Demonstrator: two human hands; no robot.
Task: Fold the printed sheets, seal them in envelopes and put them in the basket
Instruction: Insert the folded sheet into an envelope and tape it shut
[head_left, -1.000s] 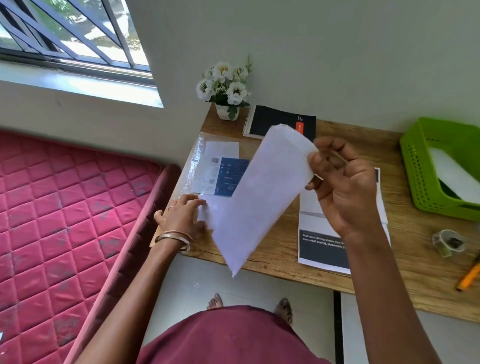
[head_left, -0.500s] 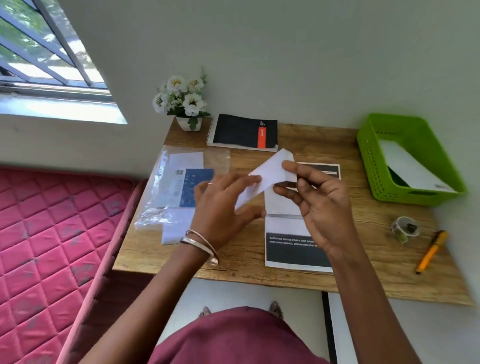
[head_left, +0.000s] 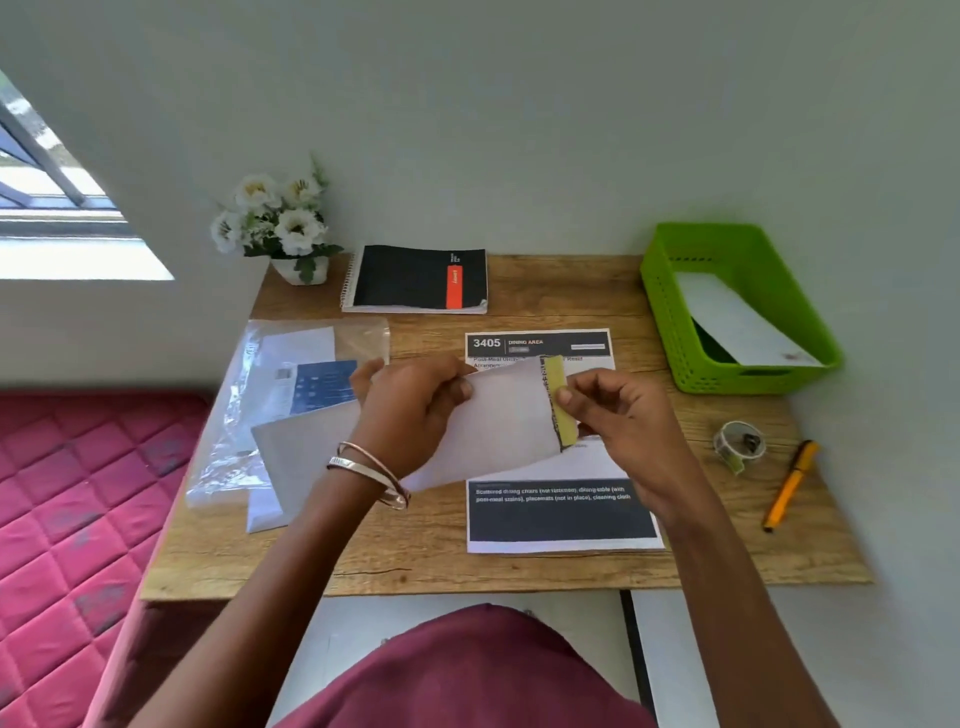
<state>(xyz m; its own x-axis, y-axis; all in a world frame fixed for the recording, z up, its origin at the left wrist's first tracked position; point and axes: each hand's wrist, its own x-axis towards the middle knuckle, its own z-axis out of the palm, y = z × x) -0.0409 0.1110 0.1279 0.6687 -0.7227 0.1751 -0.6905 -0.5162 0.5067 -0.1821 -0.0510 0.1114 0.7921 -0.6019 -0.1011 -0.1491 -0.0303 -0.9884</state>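
Mid-frame, left hand (head_left: 415, 410) grips envelope (head_left: 498, 426) body; right hand (head_left: 618, 415) pinches its yellow strip (head_left: 561, 402). Risk: strip tears or flap sticks crooked w/ sheet (head_left: 558, 514) unfolded below.

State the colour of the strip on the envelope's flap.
Yellow-green strip on the white envelope, head view.

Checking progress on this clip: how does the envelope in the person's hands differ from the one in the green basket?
The held envelope is up off the desk, gripped by the left hand and right hand; the basket envelope lies loose, leaning in the green basket. The held envelope shows a yellow-green strip at its open end; the basket envelope shows none. Both are plain white and long.
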